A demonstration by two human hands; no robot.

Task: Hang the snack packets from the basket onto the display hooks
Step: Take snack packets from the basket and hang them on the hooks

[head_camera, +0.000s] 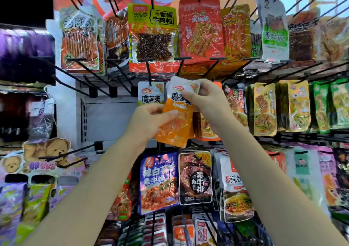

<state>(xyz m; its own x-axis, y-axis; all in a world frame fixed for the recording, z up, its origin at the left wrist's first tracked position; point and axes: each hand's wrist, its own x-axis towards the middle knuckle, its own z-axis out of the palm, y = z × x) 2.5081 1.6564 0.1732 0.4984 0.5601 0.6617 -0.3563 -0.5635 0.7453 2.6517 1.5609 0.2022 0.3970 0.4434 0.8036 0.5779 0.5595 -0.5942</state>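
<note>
Only one camera here, the head view, looking up at a wall of pegs packed with snacks. Right in the middle, both hands are up on one orange packet with a white top. The left hand pinches its lower left edge, thumb lying across the front. The right hand has its fingers curled round the white top corner, just where the hang hole ought to be, though I can't actually see the hole. So both hands are clamped on the same packet, close together.

The packet is tilted, top leaning right, just below the black hook sticking out toward us. It's not on the hook yet as far as I can tell. Just to the left hangs a matching packet, already on its own peg.

Handling-wise, I'd guess it's light and floppy, glossy film that could slip, soft filling that bends. Best to hold the stiff sealed top strip beside the hole and steady the bottom, pretty much what's happening. No basket in view.
</note>
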